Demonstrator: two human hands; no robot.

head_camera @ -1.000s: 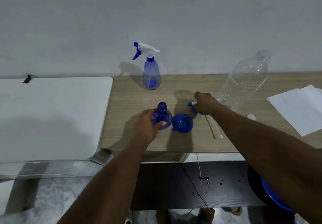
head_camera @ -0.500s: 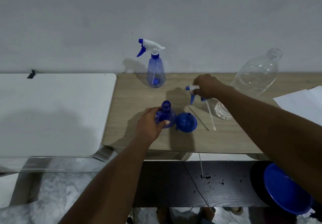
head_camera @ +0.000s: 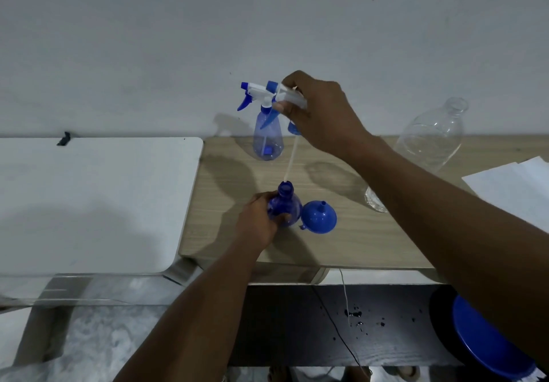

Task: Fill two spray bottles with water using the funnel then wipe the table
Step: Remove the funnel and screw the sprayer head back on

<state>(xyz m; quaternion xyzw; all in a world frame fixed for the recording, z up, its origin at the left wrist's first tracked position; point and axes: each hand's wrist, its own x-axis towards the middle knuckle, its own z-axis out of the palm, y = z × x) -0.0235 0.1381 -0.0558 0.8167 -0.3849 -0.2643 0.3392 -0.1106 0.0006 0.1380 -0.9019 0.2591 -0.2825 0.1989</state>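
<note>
The left hand [head_camera: 258, 221] has its fingers curled round the belly of an open blue spray bottle [head_camera: 285, 207], which stands upright near the front of the wooden table [head_camera: 341, 248] with its neck uncovered. The right hand [head_camera: 322, 114] is raised above the table and pinches a loose spray head [head_camera: 292, 98] between thumb and fingers. The white tube [head_camera: 291, 158] of that head hangs down at a slant, and its tip is right at the mouth of the open bottle; whether it has gone in cannot be told. A blue funnel [head_camera: 319, 218] sits upside down, spout up, just beside the bottle on its right. A second spray bottle [head_camera: 267, 142] stands farther back by the wall [head_camera: 148, 40], its own head already on. A clear plastic bottle [head_camera: 429, 141] leans to the right, its lower part hidden behind the right forearm. White paper [head_camera: 511, 187] lies at the far right edge, and a white table [head_camera: 89, 203] adjoins on the left.
</note>
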